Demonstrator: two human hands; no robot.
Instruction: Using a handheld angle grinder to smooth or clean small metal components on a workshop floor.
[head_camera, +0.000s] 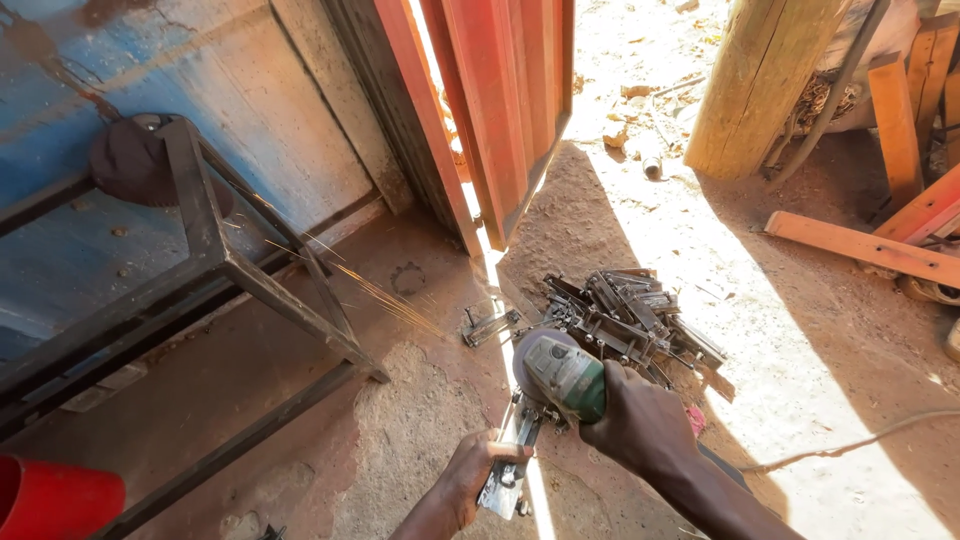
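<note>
While sparks fly: right hand (640, 425) gripping green angle grinder (560, 375);
left hand (475, 480): clamped on metal bracket (510, 460);
nearby: bracket pile (630, 315)

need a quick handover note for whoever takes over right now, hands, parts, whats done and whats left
Right hand: closed around the green angle grinder, disc on the work, sparks flying left.
Left hand: pinning the small metal bracket to the ground.
Pile of similar metal pieces lies just beyond the grinder; one loose piece sits left of it. Steel frame stands to the left.
Done: cannot tell which pieces are ground.
Left: the held bracket is mid-grind.
</note>
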